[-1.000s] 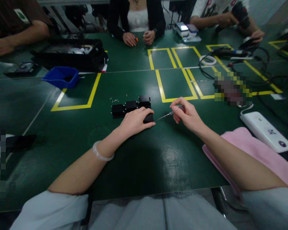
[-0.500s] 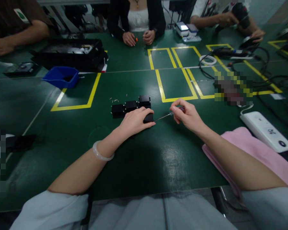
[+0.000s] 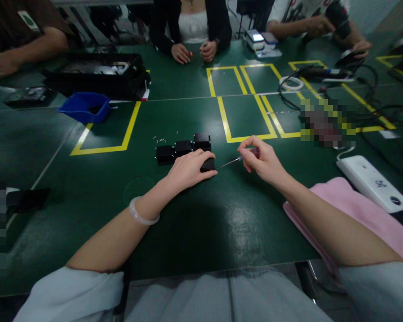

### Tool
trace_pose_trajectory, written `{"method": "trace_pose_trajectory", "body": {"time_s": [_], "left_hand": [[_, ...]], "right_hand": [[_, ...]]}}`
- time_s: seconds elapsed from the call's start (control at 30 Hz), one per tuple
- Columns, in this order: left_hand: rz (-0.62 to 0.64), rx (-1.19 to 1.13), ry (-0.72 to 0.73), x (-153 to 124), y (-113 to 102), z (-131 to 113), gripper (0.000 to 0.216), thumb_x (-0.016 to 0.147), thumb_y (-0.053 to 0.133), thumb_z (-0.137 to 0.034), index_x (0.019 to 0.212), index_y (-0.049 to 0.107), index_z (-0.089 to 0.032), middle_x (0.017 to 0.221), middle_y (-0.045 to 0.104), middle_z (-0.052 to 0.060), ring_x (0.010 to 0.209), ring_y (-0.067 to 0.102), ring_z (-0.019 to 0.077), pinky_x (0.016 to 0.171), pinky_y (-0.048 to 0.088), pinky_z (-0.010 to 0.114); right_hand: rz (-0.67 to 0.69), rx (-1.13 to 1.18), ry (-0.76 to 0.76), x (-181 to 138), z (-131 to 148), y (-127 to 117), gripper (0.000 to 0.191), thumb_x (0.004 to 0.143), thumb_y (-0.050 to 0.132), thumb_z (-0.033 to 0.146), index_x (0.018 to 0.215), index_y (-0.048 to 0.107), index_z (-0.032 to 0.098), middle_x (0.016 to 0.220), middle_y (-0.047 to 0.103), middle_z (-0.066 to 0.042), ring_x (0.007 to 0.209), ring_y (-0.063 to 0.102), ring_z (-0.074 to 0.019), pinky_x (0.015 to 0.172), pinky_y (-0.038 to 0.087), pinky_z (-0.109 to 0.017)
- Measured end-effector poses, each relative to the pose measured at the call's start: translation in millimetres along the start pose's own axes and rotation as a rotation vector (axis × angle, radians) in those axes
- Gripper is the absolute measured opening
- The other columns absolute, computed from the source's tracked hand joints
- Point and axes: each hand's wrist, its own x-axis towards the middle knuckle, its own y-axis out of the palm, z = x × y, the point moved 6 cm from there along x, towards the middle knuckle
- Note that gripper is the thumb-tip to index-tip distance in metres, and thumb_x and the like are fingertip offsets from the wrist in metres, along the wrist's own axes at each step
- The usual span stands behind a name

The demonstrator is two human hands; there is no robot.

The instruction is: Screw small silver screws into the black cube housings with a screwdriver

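Observation:
My left hand (image 3: 191,167) is closed around a small black block (image 3: 207,165) and steadies it on the green table. In my right hand (image 3: 260,159) is a screwdriver (image 3: 254,152) with a dark translucent handle, gripped between thumb and fingers. Its thin metal shaft slants down to the left, and the tip meets the right side of the held block. Just beyond my left hand, three similar black blocks stand in a slanting row: one on the left (image 3: 165,154), one in the middle (image 3: 183,147) and one on the right (image 3: 202,140). Small screws (image 3: 160,140) lie scattered behind them.
A blue scoop-shaped bin (image 3: 85,107) and a black tray (image 3: 96,76) stand at the left. Rightward are a pink cloth (image 3: 342,201), a white power strip (image 3: 372,183) and cables. Co-workers sit across the table; one person's hands (image 3: 195,52) rest at its far edge.
Hardly anything differs. Both hands keep their places, with the screwdriver tip still at the block's right side.

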Motion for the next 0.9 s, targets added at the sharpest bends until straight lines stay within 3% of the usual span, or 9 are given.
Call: {"method": "trace_pose_trajectory", "body": {"time_s": [0.13,0.33,0.57,0.73,0.9], "left_hand": [[-0.003,0.004,0.003,-0.2,0.3,-0.1,0.047,0.093,0.056,-0.055,0.132,0.054,-0.028,0.124,0.063,0.005,0.104,0.065,0.0247,0.076,0.049,0.031],[-0.010,0.010,0.003,-0.1,0.7,0.5,0.047,0.093,0.057,-0.055,0.131,0.054,-0.028,0.123,0.064,0.005,0.103,0.065,0.0249,0.074,0.049,0.031],[0.003,0.001,0.000,0.1,0.1,0.2,0.048,0.093,0.056,-0.056,0.132,0.054,-0.028,0.124,0.063,0.005,0.103,0.064,0.0249,0.074,0.049,0.032],[0.008,-0.002,-0.008,0.3,0.5,0.6,0.048,0.093,0.056,-0.056,0.132,0.054,-0.028,0.124,0.063,0.006,0.103,0.064,0.0252,0.074,0.049,0.032],[-0.006,-0.001,0.004,-0.3,0.4,0.7,0.047,0.093,0.055,-0.055,0.131,0.055,-0.028,0.123,0.064,0.005,0.102,0.065,0.0249,0.073,0.048,0.031]], "right_hand": [[-0.001,0.068,-0.023,0.1,0.5,0.7,0.020,0.094,0.061,0.039,0.097,0.050,0.022,0.053,0.047,0.011,0.042,0.045,-0.0085,0.044,0.034,-0.023],[0.005,-0.002,0.017,0.3,-1.8,-0.1,0.025,0.096,0.059,0.044,0.088,0.053,0.021,0.046,0.046,0.010,0.038,0.043,-0.0077,0.042,0.030,-0.023],[-0.009,0.067,-0.027,0.3,-0.9,0.2,0.020,0.094,0.061,0.039,0.098,0.049,0.023,0.053,0.048,0.011,0.042,0.045,-0.0086,0.043,0.034,-0.024],[0.011,0.016,0.020,0.8,-2.6,-0.4,0.023,0.096,0.059,0.043,0.090,0.052,0.022,0.048,0.046,0.010,0.039,0.044,-0.0086,0.042,0.031,-0.024],[-0.005,0.030,-0.003,0.2,-0.9,-0.6,0.017,0.095,0.060,0.036,0.095,0.050,0.022,0.050,0.047,0.010,0.040,0.045,-0.0088,0.042,0.032,-0.024]]}}
